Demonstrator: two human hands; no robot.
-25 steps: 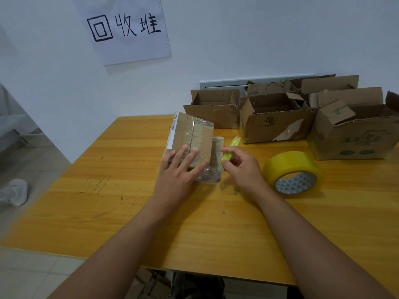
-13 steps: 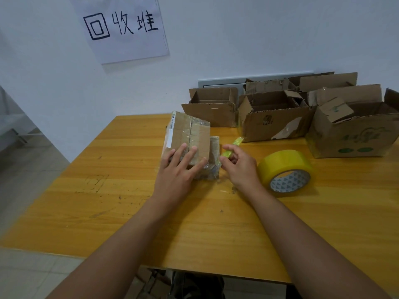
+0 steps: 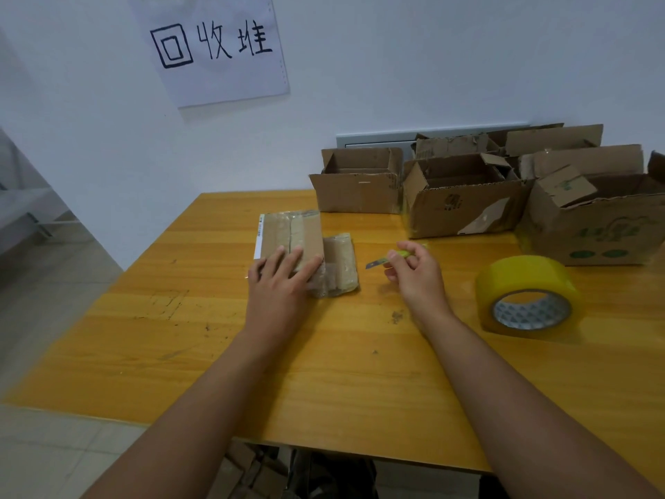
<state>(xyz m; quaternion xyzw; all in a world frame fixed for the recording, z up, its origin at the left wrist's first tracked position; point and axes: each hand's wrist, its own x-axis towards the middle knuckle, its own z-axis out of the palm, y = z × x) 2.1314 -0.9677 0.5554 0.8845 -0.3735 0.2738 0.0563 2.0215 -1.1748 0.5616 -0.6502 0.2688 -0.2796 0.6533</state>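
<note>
A small taped cardboard box (image 3: 288, 235) lies flattened on the yellow wooden table (image 3: 180, 336), with a tape-covered flap (image 3: 340, 268) folded out on its right. My left hand (image 3: 280, 282) presses flat on the box's near edge with straight fingers. My right hand (image 3: 414, 271) is a little to the right of the flap and holds a green utility knife (image 3: 387, 260). Its bare blade points left toward the box and touches nothing.
A roll of yellow packing tape (image 3: 525, 295) stands at the right. Several open, empty cardboard boxes (image 3: 464, 196) line the back of the table against the wall. A paper sign (image 3: 212, 45) hangs on the wall. Floor lies beyond the table's left edge.
The box has gone from standing tilted to lying flat under my left hand. My right hand with the knife has pulled away to the right, off the box.
</note>
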